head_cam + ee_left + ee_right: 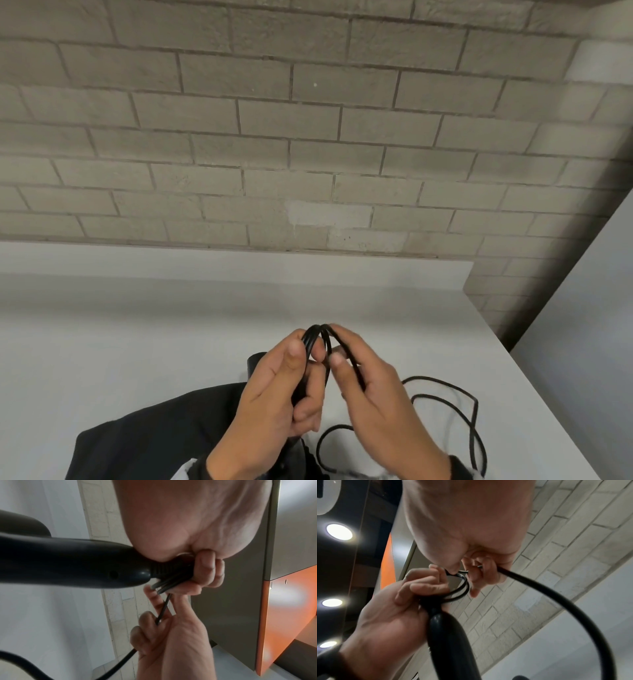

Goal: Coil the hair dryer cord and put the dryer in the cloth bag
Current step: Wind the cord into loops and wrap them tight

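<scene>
Two hands: left hand point(274, 394), right hand point(380, 401). One dryer point(68, 562), black, seen best in the wrist views. One cord point(455, 411), black. Cord loops gathered at the fingers: looks like three, maybe four, strands overlap so the count is unsure. Loose cord bends lying on the surface point(137, 325): about three. One dark cloth bag point(154, 442) under the hands. One white surface. One brick wall point(274, 120). Three round ceiling lights point(339, 532) in the right wrist view. One orange panel point(283, 615), left wrist view.
</scene>
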Demonstrator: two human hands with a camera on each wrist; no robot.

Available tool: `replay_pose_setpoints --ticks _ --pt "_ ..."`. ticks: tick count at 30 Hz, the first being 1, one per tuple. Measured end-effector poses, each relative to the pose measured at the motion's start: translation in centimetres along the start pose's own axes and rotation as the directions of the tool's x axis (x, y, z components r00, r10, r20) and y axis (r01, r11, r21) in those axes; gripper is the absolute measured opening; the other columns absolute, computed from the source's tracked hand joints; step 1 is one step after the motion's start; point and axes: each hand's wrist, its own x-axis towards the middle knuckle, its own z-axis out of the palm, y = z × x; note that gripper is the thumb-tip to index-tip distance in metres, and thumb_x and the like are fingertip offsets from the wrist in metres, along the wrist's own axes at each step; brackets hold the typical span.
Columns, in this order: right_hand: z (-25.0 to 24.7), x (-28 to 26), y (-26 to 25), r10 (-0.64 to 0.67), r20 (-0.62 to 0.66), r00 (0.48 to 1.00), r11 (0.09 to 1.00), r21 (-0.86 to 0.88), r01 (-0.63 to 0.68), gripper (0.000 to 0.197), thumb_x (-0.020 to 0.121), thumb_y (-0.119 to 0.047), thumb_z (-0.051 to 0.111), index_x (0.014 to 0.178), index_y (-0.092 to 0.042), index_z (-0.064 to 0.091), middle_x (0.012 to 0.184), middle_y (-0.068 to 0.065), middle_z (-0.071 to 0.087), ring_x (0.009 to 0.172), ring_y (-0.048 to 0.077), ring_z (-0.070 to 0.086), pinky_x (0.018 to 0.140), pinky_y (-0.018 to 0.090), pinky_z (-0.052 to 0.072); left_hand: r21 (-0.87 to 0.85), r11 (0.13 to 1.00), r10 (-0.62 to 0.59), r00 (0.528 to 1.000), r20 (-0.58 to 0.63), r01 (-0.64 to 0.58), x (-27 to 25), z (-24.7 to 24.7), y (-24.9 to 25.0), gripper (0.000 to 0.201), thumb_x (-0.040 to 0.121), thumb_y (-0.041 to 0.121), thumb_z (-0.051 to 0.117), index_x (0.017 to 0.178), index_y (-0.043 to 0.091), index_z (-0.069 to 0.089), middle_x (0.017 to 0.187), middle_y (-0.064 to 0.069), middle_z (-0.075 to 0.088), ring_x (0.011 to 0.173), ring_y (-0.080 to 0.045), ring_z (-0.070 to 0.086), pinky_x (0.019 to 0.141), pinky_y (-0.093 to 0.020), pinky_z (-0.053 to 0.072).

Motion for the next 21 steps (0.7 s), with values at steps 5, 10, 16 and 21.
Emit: replay_pose_setpoints --ticks 5,10,16,21 --pt "1.4 -0.1 -0.3 -0.026 0.055 0.998 0.999 -0.04 0.029 0.036 0.101 -0.029 0.045 0.13 -0.051 0.044 0.094 -0.014 0.067 0.049 0.02 0.046 0.054 0.038 0.044 -0.052 0.999 0.017 0.999 0.028 -0.016 -0.2 -0.2 0.0 0.053 0.079 0.069 0.064 0.086 0.017 0.057 0.043 0.006 0.027 0.036 -0.012 0.019 0.044 -0.037 0.019" --pt "1.7 -0.8 1.6 0.043 0.163 0.986 0.999 0.019 -0.047 0.032 0.102 -0.038 0.039 0.132 -0.047 0.043 0.073 -0.023 0.063 0.053 0.002 0.048 0.057 0.015 0.038 -0.25 0.967 0.017 0.988 -0.151 -0.055 -0.2 -0.7 0.2 0.054 0.07 0.064 0.077 0.085 0.015 0.061 0.041 0.007 0.026 0.036 -0.01 0.017 0.044 -0.033 0.024" --pt "2.1 -3.9 6.6 0.23 0.188 0.955 0.972 -0.086 -0.218 0.013 0.097 -0.033 0.054 0.106 -0.04 0.059 0.091 -0.012 0.068 0.089 0.002 0.064 0.083 0.011 0.045 -0.378 0.908 0.016 0.917 -0.397 -0.18 0.3 -2.1 1.2 0.04 0.095 0.05 0.044 0.087 0.014 0.06 0.044 0.011 0.019 0.036 -0.009 0.011 0.042 -0.021 0.035" --pt "1.5 -6.5 10.0 0.352 0.203 0.914 0.912 0.144 -0.383 0.01 0.09 -0.021 0.059 0.089 -0.018 0.069 0.077 0.01 0.074 0.076 0.021 0.067 0.082 0.029 0.049 -0.406 0.881 0.02 0.879 -0.477 -0.241 0.5 -3.8 1.4 0.036 0.103 0.04 0.034 0.088 0.018 0.058 0.044 0.011 0.025 0.036 -0.009 0.012 0.043 -0.02 0.037"
